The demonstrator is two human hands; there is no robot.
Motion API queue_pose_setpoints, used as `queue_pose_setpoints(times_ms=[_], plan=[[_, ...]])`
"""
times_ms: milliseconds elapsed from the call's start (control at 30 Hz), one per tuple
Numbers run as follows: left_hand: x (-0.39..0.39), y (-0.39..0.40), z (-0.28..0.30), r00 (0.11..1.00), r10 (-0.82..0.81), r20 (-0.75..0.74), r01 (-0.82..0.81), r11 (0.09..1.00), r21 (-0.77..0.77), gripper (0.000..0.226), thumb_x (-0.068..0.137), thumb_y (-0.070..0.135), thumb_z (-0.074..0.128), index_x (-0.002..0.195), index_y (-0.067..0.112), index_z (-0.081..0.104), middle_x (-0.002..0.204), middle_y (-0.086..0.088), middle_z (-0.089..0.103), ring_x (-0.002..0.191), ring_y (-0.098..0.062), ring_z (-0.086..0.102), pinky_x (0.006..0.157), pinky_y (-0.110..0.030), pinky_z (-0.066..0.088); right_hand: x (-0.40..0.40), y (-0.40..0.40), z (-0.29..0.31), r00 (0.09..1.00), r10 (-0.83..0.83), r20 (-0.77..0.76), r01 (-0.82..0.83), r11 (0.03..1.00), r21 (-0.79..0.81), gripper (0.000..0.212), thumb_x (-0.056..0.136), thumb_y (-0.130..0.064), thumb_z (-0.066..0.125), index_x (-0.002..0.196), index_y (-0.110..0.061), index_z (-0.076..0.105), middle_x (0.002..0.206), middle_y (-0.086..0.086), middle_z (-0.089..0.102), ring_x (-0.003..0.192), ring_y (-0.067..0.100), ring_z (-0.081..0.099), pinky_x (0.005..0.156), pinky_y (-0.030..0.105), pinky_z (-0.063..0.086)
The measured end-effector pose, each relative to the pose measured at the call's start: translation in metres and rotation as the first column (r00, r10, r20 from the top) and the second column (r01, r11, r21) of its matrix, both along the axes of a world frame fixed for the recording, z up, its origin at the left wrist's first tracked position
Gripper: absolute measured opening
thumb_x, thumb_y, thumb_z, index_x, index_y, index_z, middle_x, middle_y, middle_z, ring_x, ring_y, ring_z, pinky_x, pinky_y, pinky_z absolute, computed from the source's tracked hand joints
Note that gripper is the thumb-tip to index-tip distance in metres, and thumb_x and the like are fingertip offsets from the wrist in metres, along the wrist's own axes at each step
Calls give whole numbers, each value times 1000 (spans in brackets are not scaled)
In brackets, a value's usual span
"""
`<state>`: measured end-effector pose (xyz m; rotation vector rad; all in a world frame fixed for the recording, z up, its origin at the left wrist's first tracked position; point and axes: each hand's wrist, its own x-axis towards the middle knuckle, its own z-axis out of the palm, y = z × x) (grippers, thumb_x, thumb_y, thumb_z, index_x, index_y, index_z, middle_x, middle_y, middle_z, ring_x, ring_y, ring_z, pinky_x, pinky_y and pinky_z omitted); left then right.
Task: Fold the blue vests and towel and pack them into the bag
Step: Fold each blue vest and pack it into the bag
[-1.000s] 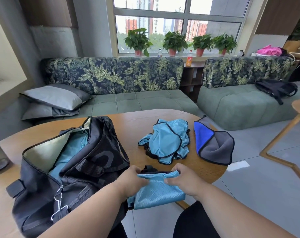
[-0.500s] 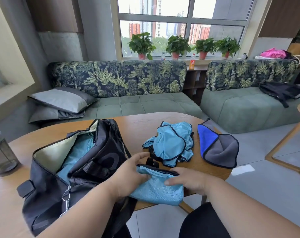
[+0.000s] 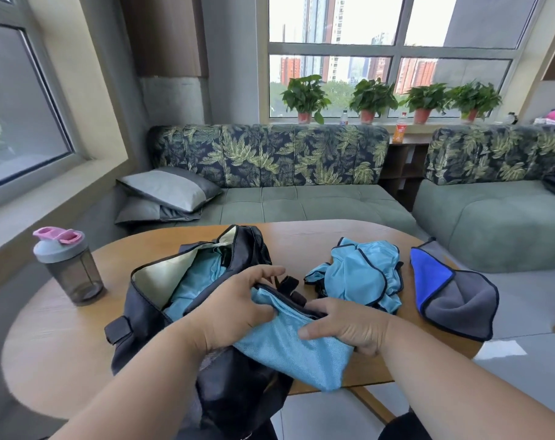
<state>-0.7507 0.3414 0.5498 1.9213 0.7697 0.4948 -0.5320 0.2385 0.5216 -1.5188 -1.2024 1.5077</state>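
Folded vest (image 3: 288, 347) gripped in both hands (image 3: 238, 309) (image 3: 349, 328), long axis slanting from bag (image 3: 149, 312) down-right.

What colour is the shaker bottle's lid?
Pink flip cap on a grey lid, seen in the head view.

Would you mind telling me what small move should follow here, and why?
Probably carry the folded vest leftward into the bag: both hands, left and right, grip it beside the bag's open mouth, where blue cloth already lies.

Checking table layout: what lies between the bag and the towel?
Head view: a crumpled blue vest lies on the table between the bag and the towel.
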Motion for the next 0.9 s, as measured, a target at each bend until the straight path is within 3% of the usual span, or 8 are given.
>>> queue_pose_setpoints(times_ms=[133, 267, 400, 467, 600, 733, 833, 900], plan=[[-19, 5, 2, 989, 123, 81, -123, 992, -8, 58, 87, 0, 76, 127, 40, 64, 114, 11, 70, 96, -12, 70, 83, -17, 53, -23, 7, 6, 996, -87, -7, 87, 995, 43, 36, 82, -26, 80, 116, -14, 74, 107, 6, 78, 99, 21, 73, 89, 36, 55], [-40, 17, 0, 944, 277, 179, -246, 952, -181, 54, 72, 32, 84, 123, 38, 69, 122, 10, 73, 113, -15, 70, 100, -35, 56, -41, 7, 8, 987, -105, -119, 109, 994, 20, 48, 82, -24, 80, 126, -10, 70, 122, 15, 76, 109, 31, 73, 95, 41, 56], [-63, 21, -8, 834, 507, 219, -421, 841, -341, 54, 74, 51, 85, 121, 32, 68, 120, 6, 73, 114, -12, 69, 105, -37, 52, -59, 7, 9, 932, -164, -323, 184, 982, 32, 50, 82, -19, 78, 129, -4, 69, 125, 22, 73, 108, 36, 72, 96, 46, 56], [-71, 16, -11, 814, 546, 199, -418, 789, -450, 39, 89, 52, 76, 118, 27, 70, 117, 2, 74, 115, -20, 68, 105, -41, 52, -69, 10, 13, 908, -189, -375, 230, 971, 69, 51, 82, -20, 78, 129, -4, 68, 124, 23, 73, 106, 36, 72, 94, 46, 57], [-82, 6, -13, 835, 511, 206, -264, 700, -664, 72, 75, 70, 80, 128, 23, 70, 120, -7, 75, 113, -27, 72, 110, -43, 50, -94, 24, 24, 861, -207, -464, 283, 954, 99, 53, 83, -23, 76, 132, -5, 65, 123, 20, 74, 105, 33, 74, 85, 41, 61], [-84, -3, -3, 830, 423, 363, 9, 641, -768, 43, 102, 36, 60, 133, 8, 68, 130, -16, 72, 121, -33, 70, 102, -50, 55, -125, 43, 23, 897, -176, -406, 242, 963, 117, 45, 98, -26, 72, 138, -7, 61, 131, 16, 72, 123, 34, 68, 111, 53, 50], [-86, 5, -11, 774, 496, 395, -19, 641, -767, 37, 98, 15, 65, 133, 3, 67, 127, -21, 72, 115, -38, 72, 85, -47, 63, -143, 57, 25, 931, -243, -273, 282, 953, 113, 48, 94, -45, 73, 131, -16, 64, 124, 3, 76, 118, 23, 71, 110, 50, 51], [-92, 15, -14, 740, 560, 374, -80, 624, -777, 31, 99, 10, 63, 128, 3, 70, 123, -21, 74, 111, -38, 74, 83, -45, 64, -148, 61, 32, 961, -275, -27, 276, 951, 142, 56, 85, -68, 68, 119, -25, 67, 115, -9, 76, 111, 12, 71, 105, 42, 53]])
